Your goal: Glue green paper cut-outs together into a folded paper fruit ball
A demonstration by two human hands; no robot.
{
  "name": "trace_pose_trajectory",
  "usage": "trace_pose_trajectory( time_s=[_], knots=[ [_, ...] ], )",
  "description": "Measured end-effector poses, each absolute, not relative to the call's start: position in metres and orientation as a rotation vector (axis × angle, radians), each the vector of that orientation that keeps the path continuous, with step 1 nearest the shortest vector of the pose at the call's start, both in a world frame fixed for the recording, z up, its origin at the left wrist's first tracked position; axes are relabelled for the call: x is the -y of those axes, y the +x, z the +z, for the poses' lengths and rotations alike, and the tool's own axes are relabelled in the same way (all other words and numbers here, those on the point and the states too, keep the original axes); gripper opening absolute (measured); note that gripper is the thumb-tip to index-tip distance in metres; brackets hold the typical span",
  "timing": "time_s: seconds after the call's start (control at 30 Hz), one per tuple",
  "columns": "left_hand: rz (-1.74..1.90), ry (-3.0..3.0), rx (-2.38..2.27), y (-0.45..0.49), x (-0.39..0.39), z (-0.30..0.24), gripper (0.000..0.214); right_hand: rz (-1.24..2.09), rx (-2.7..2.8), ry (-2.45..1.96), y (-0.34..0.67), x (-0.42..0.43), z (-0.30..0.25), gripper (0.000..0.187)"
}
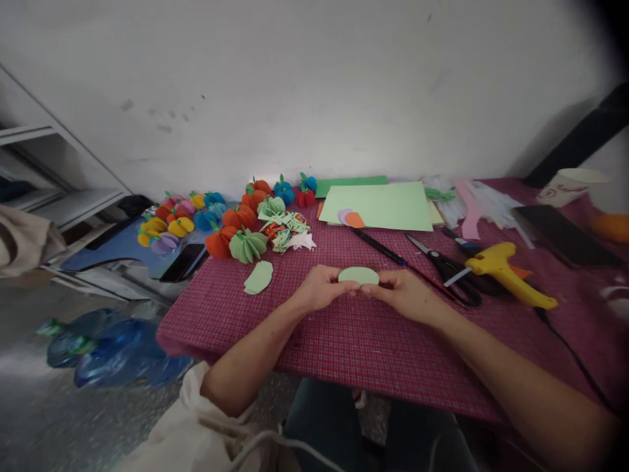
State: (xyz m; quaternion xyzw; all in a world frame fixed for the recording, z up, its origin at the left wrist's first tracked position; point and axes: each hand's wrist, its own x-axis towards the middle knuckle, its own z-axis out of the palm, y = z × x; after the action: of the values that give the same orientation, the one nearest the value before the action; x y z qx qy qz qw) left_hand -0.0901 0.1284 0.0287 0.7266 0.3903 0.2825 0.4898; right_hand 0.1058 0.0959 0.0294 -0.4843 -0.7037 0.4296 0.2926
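Between my two hands is a light green paper circle (358, 276), gripped at its edges above the checked red cloth. My left hand (322, 287) pinches its left side with thumb and fingers. On the right side, my right hand (397, 293) pinches it the same way. Whether it is one sheet or several stacked is hard to make out. Left of my hands lie light green paper pieces (258, 277), overlapping. A light green paper pumpkin (248, 246) stands behind them, beside orange paper pumpkins (221, 241).
Paper scraps (285, 231) lie behind my left hand. Green card sheets (378, 204) rest against the wall side. To the right are scissors (445, 265), a pen (378, 245) and a yellow glue gun (508, 272) with its cord. More paper pumpkins (179, 226) sit on a blue surface at left.
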Motion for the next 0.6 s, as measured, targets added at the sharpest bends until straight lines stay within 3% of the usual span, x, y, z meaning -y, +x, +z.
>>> trace_pose_trajectory(
  time_s=[0.6],
  knots=[
    [0.634,1.772,-0.891,-0.0902,-0.1293,0.0281,0.026,1.143,1.823,-1.287,0.1039,-0.0965,0.0231,0.029]
  ],
)
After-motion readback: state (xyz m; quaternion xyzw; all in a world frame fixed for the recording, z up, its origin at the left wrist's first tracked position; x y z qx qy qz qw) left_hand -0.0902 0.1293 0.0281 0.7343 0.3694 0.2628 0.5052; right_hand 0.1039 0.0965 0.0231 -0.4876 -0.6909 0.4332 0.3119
